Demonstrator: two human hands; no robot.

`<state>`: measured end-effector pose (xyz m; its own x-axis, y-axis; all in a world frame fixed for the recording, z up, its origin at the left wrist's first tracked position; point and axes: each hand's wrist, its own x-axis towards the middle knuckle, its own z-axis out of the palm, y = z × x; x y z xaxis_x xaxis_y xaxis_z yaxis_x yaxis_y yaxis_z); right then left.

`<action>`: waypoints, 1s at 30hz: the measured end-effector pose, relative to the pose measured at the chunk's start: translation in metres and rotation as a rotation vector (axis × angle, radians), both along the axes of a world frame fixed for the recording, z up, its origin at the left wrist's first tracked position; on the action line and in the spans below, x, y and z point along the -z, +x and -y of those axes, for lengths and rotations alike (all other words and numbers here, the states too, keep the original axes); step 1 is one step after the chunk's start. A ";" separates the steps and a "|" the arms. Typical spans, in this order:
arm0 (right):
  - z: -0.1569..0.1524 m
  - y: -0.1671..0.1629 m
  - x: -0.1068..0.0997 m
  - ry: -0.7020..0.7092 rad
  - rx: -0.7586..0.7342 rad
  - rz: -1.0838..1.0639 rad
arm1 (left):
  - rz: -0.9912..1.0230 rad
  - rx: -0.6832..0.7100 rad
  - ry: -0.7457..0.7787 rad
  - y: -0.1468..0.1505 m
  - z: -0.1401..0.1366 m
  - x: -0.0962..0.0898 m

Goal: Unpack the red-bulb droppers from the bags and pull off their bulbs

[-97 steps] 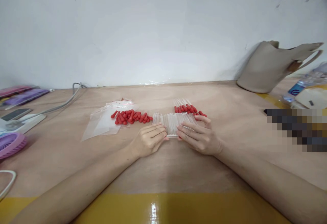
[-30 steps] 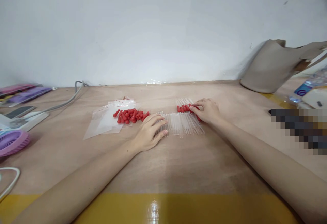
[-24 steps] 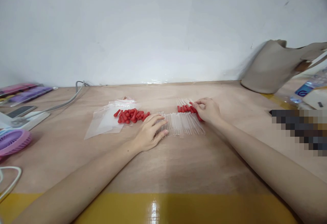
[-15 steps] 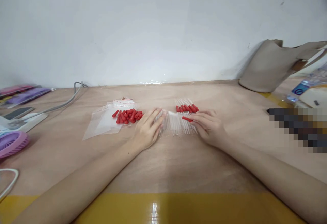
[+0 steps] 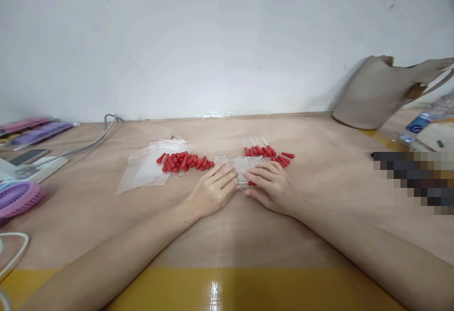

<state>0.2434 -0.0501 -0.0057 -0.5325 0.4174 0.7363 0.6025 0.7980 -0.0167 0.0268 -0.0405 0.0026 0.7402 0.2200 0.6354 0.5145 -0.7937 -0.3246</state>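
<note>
A row of clear thin tubes (image 5: pixel 244 164) lies side by side on the table between my hands. My left hand (image 5: pixel 214 188) rests with fingers stretched over the left part of these tubes. From the other side, my right hand (image 5: pixel 275 188) reaches over them, and a red rubber bulb (image 5: pixel 251 183) shows between its thumb and fingers. Behind it lie several tubes with red bulbs on their near ends (image 5: pixel 260 151). A few more loose red bulbs (image 5: pixel 283 160) lie just beyond my right hand. The heap of red bulbs (image 5: pixel 182 160) is left of the tubes.
Flat clear zip bags (image 5: pixel 138 173) lie under and beside the heap. At the left are a purple fan (image 5: pixel 21 199), a phone (image 5: pixel 30 157) and a grey cable (image 5: pixel 85 147). A beige bag (image 5: pixel 369 93) stands at the back right, near a plastic bottle (image 5: pixel 420 124).
Both hands have come nearer to me, and my right hand has moved left over the tubes. More red bulbs now show at the heap's right end and beside my right hand.
</note>
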 end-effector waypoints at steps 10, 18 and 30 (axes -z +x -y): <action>0.000 -0.004 0.000 0.109 -0.066 0.068 | 0.077 0.068 -0.126 0.004 0.002 -0.002; -0.004 0.004 0.000 0.205 -0.065 0.100 | 0.184 0.146 -0.270 0.002 -0.001 0.007; -0.013 0.050 -0.010 0.143 0.164 -0.188 | 0.319 0.012 -0.226 -0.024 -0.010 0.005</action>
<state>0.2934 -0.0374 0.0043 -0.3154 0.3716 0.8732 0.7207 0.6924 -0.0344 0.0029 -0.0309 -0.0028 0.5163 0.3737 0.7706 0.5520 -0.8331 0.0342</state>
